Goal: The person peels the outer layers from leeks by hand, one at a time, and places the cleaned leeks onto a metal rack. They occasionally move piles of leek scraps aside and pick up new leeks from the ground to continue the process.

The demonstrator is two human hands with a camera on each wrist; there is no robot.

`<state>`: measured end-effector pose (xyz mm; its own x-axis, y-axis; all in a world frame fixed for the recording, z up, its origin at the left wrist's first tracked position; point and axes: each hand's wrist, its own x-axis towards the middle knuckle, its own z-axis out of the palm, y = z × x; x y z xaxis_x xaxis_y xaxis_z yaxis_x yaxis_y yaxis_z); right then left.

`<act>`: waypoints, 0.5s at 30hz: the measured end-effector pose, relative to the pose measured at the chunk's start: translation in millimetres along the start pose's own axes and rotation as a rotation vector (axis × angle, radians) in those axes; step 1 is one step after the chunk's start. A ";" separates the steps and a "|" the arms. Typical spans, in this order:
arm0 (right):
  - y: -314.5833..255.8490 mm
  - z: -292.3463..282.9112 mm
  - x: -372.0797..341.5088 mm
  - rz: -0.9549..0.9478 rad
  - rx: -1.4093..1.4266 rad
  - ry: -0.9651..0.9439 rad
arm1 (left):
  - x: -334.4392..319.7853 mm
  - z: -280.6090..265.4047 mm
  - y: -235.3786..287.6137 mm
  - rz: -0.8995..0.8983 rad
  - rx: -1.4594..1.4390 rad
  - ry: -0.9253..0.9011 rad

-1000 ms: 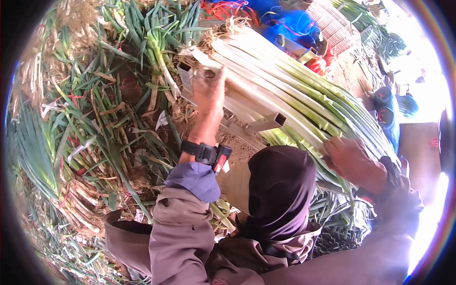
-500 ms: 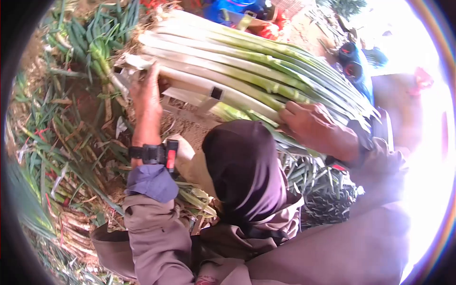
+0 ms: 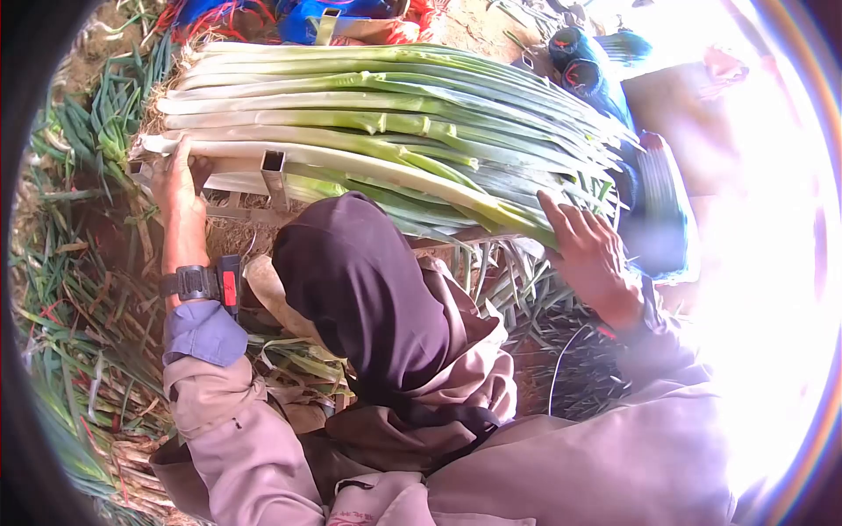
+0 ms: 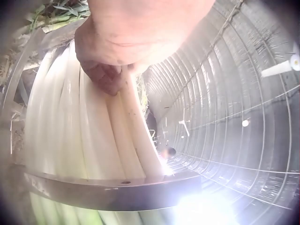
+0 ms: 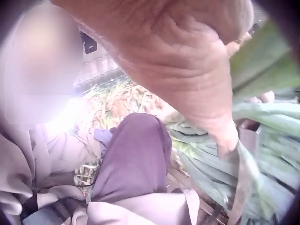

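Observation:
A thick bundle of long leeks lies in a metal rack, roots at left and green leaves at right. My left hand grips the white end of the nearest leek, close to its roots. In the left wrist view, that hand's fingers curl down over the white stalks. My right hand rests at the leaf end of the same leek, fingers mostly straight and spread along the leaves. In the right wrist view, the palm side of this hand hangs beside green leaves.
A square metal post of the rack stands at the near side. A covered knee is just in front of it. More onions with roots and leaves cover the ground at left. Blue netted bundles lie at right.
The head view has swung, so the bundle now lies more level and further left. My right hand has slid toward the leaf tips and its fingers have straightened. My left hand stays near the roots.

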<state>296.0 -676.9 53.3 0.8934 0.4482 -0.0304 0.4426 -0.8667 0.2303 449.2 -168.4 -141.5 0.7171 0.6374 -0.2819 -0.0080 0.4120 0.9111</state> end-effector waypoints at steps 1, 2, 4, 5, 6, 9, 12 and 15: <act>7.4 3.1 0.7 0.014 0.060 -0.009 | 1.0 0.9 0.0 -0.009 0.002 0.023; 11.8 2.6 2.6 -0.056 0.097 0.034 | -2.6 2.0 3.7 -0.022 0.019 0.040; 15.9 -3.4 5.9 -0.043 0.112 -0.022 | -9.8 4.4 9.3 -0.027 0.018 0.040; 16.8 -6.1 6.3 -0.030 0.117 -0.080 | -9.3 4.5 9.8 -0.035 0.008 0.037; 12.5 -6.3 6.1 -0.043 0.106 -0.032 | -8.5 5.3 9.6 -0.030 0.006 0.038; -14.8 -10.9 10.8 -0.051 0.096 0.075 | -7.8 6.8 7.6 0.018 0.026 0.051; -24.3 17.1 16.8 -0.007 0.008 0.118 | -9.2 9.4 6.4 0.011 0.041 0.059; -12.8 21.7 32.2 -0.065 -0.067 0.218 | -5.8 3.8 9.3 -0.007 0.024 0.078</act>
<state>320.8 -656.2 28.2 0.8220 0.5459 0.1620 0.4863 -0.8210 0.2991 447.6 -170.7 -130.2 0.6609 0.6833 -0.3102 0.0143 0.4019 0.9156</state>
